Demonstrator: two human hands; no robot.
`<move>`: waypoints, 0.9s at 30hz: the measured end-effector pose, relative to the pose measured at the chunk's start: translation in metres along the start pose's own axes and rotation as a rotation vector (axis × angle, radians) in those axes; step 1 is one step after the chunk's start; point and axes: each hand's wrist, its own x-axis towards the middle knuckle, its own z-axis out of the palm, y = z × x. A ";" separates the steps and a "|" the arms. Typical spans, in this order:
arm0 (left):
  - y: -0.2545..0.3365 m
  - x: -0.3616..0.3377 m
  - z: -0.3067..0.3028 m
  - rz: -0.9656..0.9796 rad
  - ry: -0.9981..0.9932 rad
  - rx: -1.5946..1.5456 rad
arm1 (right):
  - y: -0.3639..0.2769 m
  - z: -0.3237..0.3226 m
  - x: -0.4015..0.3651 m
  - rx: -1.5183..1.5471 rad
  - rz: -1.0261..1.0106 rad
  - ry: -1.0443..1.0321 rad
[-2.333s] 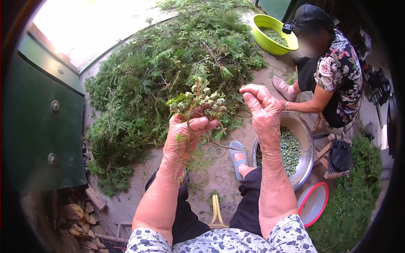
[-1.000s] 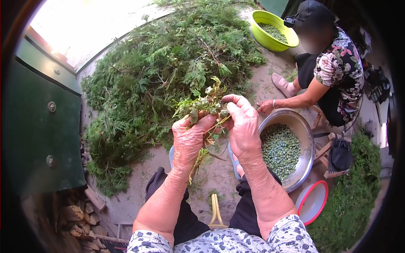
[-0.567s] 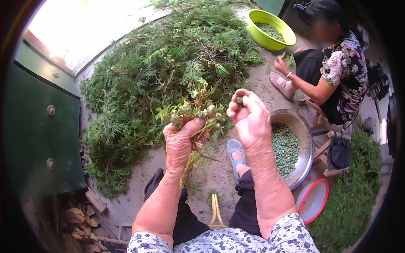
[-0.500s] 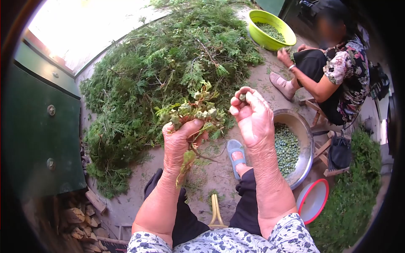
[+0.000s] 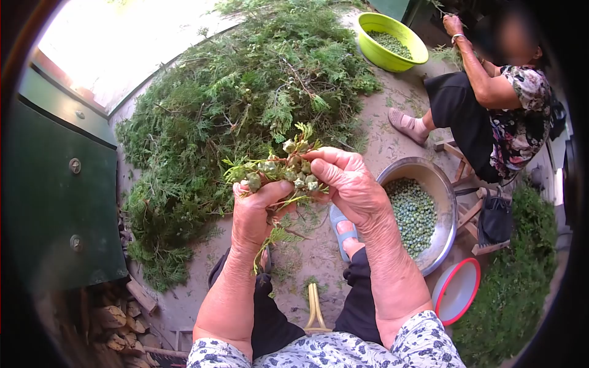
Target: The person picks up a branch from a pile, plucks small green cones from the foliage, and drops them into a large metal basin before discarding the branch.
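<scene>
My left hand (image 5: 261,208) grips a conifer sprig (image 5: 277,165) with green scaly leaves and several knobbly green cones (image 5: 299,179); its thin stem hangs below the fist. My right hand (image 5: 353,184) reaches in from the side, thumb and forefinger pinched at the sprig's right part. Whether a cone or a twig is between those fingertips is hidden. Beyond my hands lies a large heap of green conifer branches (image 5: 202,122). To the right of my right forearm stands a wide metal basin (image 5: 445,211) holding many loose green cones (image 5: 412,211).
A yellow-green basin (image 5: 383,58) of cones stands at the back. At the upper right a person (image 5: 491,104) sits on a low wooden stool (image 5: 460,161), one hand raised. A red-rimmed bowl (image 5: 475,282), more greenery (image 5: 509,294), chopped firewood (image 5: 113,316) and a green panel (image 5: 58,202) lie around.
My right hand, which held a picked cone off to the right, has moved left to the sprig and pinches there. The other person has leaned back and raised a hand holding a twig.
</scene>
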 end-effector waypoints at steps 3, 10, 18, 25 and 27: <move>-0.001 0.000 0.000 0.017 0.019 -0.045 | -0.005 0.004 -0.002 -0.238 -0.052 0.108; -0.009 0.002 -0.004 0.022 -0.056 -0.039 | 0.014 0.009 0.001 0.273 -0.046 0.134; -0.010 0.003 -0.005 0.035 -0.090 -0.047 | 0.021 0.006 0.000 0.097 -0.156 0.115; -0.011 0.005 -0.011 0.031 -0.118 -0.047 | 0.010 0.008 -0.005 -0.001 -0.143 0.086; -0.009 -0.001 -0.002 0.033 -0.081 -0.016 | 0.012 0.009 -0.004 -0.045 -0.173 0.116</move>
